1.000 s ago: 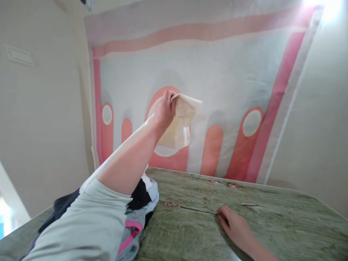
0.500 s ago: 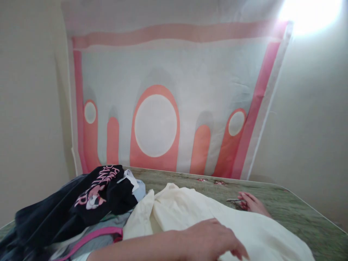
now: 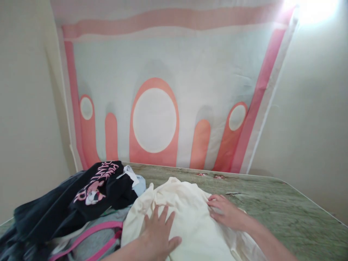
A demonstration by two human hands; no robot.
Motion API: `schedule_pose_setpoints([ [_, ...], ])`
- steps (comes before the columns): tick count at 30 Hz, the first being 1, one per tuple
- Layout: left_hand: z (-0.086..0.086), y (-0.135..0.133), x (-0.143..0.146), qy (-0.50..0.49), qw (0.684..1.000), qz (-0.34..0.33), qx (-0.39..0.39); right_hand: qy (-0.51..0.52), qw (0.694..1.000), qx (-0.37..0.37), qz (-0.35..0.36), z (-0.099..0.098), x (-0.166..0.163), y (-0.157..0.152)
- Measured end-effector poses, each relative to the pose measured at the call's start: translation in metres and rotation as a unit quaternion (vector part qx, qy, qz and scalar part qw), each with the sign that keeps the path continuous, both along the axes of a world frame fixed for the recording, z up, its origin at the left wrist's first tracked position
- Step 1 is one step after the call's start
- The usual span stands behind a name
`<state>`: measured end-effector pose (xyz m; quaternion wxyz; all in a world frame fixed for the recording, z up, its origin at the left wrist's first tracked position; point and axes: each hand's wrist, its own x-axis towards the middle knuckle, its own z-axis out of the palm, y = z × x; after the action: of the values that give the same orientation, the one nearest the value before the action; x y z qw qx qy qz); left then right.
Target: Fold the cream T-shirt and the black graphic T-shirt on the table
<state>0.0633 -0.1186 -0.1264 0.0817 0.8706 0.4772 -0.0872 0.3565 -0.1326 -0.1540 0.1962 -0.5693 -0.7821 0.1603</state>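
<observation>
A cream-coloured cloth garment (image 3: 195, 221) lies spread and wrinkled on the wood-patterned table at the front middle. My left hand (image 3: 157, 230) rests on it, palm down with the fingers spread. On the garment's right side lies my right hand (image 3: 227, 214), its fingers stretched out over the cloth near the upper right edge. Part of the garment is cut off by the bottom of the view. A loose fold of it shows below my right forearm.
Left of the garment is a heap of clothes, with a black printed garment (image 3: 95, 192) on top and a grey one with pink trim (image 3: 100, 235) below. A thin dark mark or object (image 3: 233, 193) and small red patches (image 3: 219, 177) show on the table (image 3: 293, 214). A pink-patterned sheet (image 3: 185, 83) hangs behind.
My left hand has moved left and turned from reaching across to lying flat on the cloth. My right hand has come off the table onto the garment, whose right part is drawn inward.
</observation>
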Motion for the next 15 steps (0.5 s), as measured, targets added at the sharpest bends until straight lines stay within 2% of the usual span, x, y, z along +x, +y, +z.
schedule_pose_setpoints([
  [2, -0.006, 0.017, 0.005, -0.014, 0.999, -0.042, -0.004, -0.038, 0.999, -0.024, -0.019, 0.004, 0.000, -0.006],
  [4, -0.010, 0.040, 0.011, -0.041, 0.992, -0.118, -0.015, -0.082, 0.993, -0.047, -0.067, 0.010, 0.002, -0.015],
  [6, -0.011, 0.066, 0.019, -0.071, 0.978, -0.195, -0.029, -0.123, 0.983, -0.069, -0.118, 0.017, 0.005, -0.026],
  [8, -0.011, 0.090, 0.028, -0.096, 0.962, -0.253, -0.045, -0.141, 0.976, -0.104, -0.133, 0.024, 0.007, -0.036],
  [11, -0.009, 0.119, 0.045, -0.123, 0.946, -0.296, -0.051, -0.096, 0.967, -0.224, -0.072, 0.035, 0.008, -0.045],
  [13, -0.009, 0.129, 0.058, -0.140, 0.937, -0.316, -0.044, -0.019, 0.945, -0.326, -0.016, 0.037, 0.012, -0.042],
  [15, -0.009, 0.133, 0.070, -0.153, 0.931, -0.331, -0.035, 0.073, 0.933, -0.353, -0.008, 0.033, 0.023, -0.032],
])
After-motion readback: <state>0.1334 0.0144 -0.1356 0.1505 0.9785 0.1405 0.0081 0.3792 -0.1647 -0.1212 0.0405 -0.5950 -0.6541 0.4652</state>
